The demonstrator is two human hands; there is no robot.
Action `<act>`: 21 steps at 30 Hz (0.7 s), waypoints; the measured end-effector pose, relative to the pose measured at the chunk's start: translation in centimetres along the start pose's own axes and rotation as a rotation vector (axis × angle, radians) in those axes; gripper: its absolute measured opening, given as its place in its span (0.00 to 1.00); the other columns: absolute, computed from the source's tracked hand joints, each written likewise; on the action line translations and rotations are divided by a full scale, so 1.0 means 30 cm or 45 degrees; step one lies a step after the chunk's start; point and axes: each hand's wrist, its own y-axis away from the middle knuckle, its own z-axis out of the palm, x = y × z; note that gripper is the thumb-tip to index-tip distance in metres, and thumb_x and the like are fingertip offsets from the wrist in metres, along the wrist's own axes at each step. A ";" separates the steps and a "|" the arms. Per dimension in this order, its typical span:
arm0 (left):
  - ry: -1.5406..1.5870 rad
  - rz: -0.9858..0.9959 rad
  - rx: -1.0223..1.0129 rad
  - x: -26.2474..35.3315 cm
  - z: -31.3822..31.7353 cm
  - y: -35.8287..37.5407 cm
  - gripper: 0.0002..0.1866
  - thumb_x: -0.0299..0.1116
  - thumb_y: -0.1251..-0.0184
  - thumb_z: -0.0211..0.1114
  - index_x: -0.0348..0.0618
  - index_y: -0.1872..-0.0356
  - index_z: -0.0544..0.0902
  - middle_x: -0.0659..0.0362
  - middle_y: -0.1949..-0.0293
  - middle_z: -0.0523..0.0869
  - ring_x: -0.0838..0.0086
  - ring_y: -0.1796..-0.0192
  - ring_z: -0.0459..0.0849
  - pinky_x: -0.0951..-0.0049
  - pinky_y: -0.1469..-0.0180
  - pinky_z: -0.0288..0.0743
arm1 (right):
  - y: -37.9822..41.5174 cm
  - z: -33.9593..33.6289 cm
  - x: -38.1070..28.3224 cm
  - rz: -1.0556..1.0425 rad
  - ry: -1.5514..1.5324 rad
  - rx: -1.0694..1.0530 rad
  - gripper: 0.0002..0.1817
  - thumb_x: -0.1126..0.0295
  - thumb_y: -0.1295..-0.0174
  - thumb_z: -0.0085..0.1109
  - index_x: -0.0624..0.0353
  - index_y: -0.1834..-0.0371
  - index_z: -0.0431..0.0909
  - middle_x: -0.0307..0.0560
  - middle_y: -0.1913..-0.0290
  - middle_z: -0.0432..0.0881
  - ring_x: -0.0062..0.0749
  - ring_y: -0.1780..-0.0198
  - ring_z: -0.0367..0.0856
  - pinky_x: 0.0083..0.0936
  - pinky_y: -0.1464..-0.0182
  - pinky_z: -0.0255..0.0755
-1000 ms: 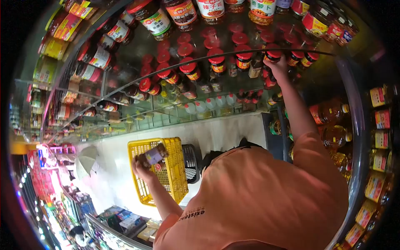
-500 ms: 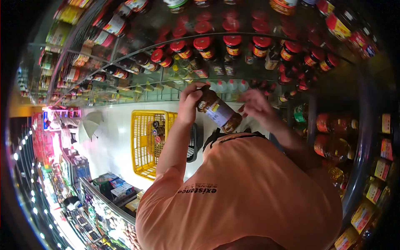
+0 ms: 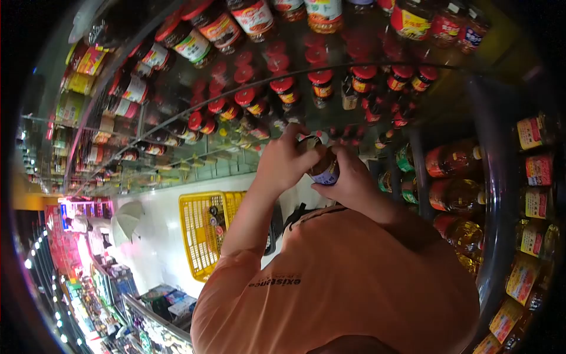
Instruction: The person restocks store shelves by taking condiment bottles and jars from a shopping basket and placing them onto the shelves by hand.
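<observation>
Both hands hold one jar (image 3: pixel 323 168) up close in front of the shelf (image 3: pixel 330 74). The left hand (image 3: pixel 283 162) wraps around its top end, fingers curled tight. The right hand (image 3: pixel 348 183) cups the bottom end (the blue label peeks out between them), likely to keep it steady. More jars with red lids (image 3: pixel 320 78) stand in rows on the shelf. A yellow basket (image 3: pixel 203 236) sits on the floor below.

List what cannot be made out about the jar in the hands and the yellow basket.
Head view only:
- jar: most of its body and label hidden by the left hand and right hand.
- jar's label text: too small and blurred.
- yellow basket: its right part hidden by the left arm; contents too small.
</observation>
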 end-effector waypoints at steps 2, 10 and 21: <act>0.178 0.254 0.060 0.018 -0.005 0.024 0.34 0.51 0.35 0.69 0.39 0.37 0.71 0.45 0.59 0.90 0.61 0.60 0.90 0.64 0.56 0.80 | -0.026 -0.048 -0.003 -0.133 0.001 0.129 0.39 0.64 0.57 0.81 0.65 0.41 0.71 0.57 0.51 0.80 0.52 0.51 0.83 0.40 0.49 0.77; 0.786 0.246 0.255 -0.309 0.028 0.111 0.17 0.31 0.24 0.60 0.37 0.40 0.73 0.52 0.55 0.88 0.75 0.64 0.85 0.77 0.63 0.77 | -0.283 -0.408 -0.100 -0.494 -0.237 0.625 0.35 0.70 0.51 0.79 0.64 0.38 0.74 0.48 0.45 0.83 0.30 0.44 0.82 0.31 0.39 0.73; 0.950 -0.749 0.613 -1.345 0.370 0.584 0.10 0.35 0.28 0.64 0.40 0.55 0.81 0.61 0.70 0.85 0.78 0.75 0.82 0.77 0.76 0.73 | -0.567 -0.432 -0.105 -0.390 -0.039 0.786 0.29 0.66 0.39 0.73 0.64 0.37 0.73 0.45 0.44 0.85 0.24 0.44 0.82 0.28 0.40 0.74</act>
